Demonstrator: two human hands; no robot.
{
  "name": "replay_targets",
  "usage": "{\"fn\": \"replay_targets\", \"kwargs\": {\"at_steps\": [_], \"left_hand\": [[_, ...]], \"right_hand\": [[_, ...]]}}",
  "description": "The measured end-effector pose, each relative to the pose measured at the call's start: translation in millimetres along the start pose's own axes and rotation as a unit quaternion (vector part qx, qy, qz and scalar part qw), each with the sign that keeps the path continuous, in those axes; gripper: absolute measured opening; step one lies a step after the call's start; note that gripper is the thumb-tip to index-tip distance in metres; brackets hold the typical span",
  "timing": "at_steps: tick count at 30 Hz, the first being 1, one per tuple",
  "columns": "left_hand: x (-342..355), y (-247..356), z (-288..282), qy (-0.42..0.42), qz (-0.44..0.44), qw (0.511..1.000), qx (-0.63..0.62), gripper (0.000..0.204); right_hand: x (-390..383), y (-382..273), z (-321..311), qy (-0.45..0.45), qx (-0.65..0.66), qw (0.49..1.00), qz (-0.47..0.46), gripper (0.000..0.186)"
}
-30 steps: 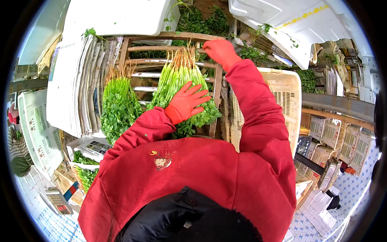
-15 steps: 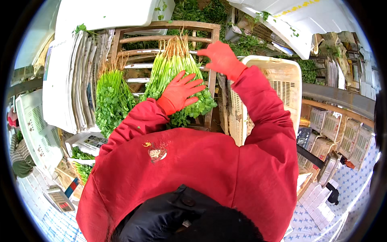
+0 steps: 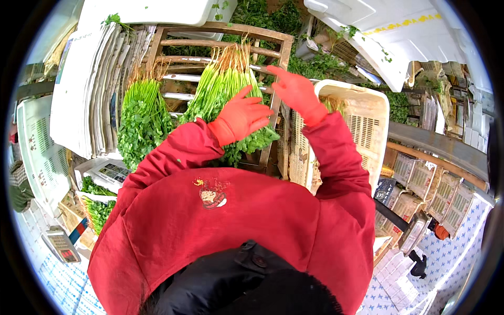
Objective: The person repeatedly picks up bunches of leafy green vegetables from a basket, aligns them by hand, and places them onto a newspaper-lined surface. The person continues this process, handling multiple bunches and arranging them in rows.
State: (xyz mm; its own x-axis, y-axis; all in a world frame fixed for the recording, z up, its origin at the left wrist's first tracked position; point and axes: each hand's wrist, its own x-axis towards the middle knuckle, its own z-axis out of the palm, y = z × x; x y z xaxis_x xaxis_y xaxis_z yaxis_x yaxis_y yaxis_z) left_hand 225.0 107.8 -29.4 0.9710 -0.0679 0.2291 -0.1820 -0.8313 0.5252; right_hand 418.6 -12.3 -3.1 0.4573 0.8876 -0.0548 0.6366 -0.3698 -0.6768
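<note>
A thick bunch of celery-like greens (image 3: 210,97), with pale stems and brownish roots pointing away from me, lies on a slatted wooden rack (image 3: 176,96). Across its leafy part rests my left hand (image 3: 242,116), in a red-orange glove, fingers stretched out toward the right. My right hand (image 3: 298,95), gloved the same, hovers at the bunch's right edge. Its fingers are apart, the index pointing toward the stems, and nothing shows in them. To the left lies a second, narrower bunch of greens (image 3: 144,118), touched by neither hand.
Beside the rack at left leans a stack of folded newspapers (image 3: 97,89). A cream plastic crate (image 3: 362,94) stands at right, with some stems and roots inside. White foam boxes (image 3: 142,11) sit at the back. A scale display (image 3: 62,245) is at lower left.
My right hand has come down nearer to me, and the left has slid slightly right over the leaves. The whole view has shifted a little, and stems in the crate now show.
</note>
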Motion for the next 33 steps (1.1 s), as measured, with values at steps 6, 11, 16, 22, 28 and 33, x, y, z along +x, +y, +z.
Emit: {"fn": "replay_targets", "kwargs": {"at_steps": [6, 11, 16, 22, 28, 33], "left_hand": [[-16, -8, 22, 0.001, 0.031, 0.999, -0.010, 0.025], [-14, -11, 24, 0.032, 0.035, 0.997, -0.060, 0.022], [-16, -14, 32, 0.045, 0.042, 0.994, -0.090, 0.020], [-18, -17, 34, 0.047, 0.036, 0.995, -0.077, 0.020], [-21, -5, 28, 0.061, 0.059, 0.990, -0.111, 0.022], [-69, -1, -67, 0.306, -0.227, 0.922, -0.060, 0.033]], "right_hand": [[77, 19, -18, 0.180, -0.018, 0.979, 0.098, 0.027], [97, -16, -24, 0.087, -0.065, 0.994, 0.027, 0.055], [151, 8, 40, -0.156, -0.133, 0.979, -0.021, 0.039], [139, -10, -1, 0.163, 0.042, 0.986, 0.015, 0.035], [146, 18, 9, 0.338, 0.071, 0.938, 0.035, 0.036], [43, -17, -2, -0.073, 0.162, 0.964, 0.198, 0.056]]}}
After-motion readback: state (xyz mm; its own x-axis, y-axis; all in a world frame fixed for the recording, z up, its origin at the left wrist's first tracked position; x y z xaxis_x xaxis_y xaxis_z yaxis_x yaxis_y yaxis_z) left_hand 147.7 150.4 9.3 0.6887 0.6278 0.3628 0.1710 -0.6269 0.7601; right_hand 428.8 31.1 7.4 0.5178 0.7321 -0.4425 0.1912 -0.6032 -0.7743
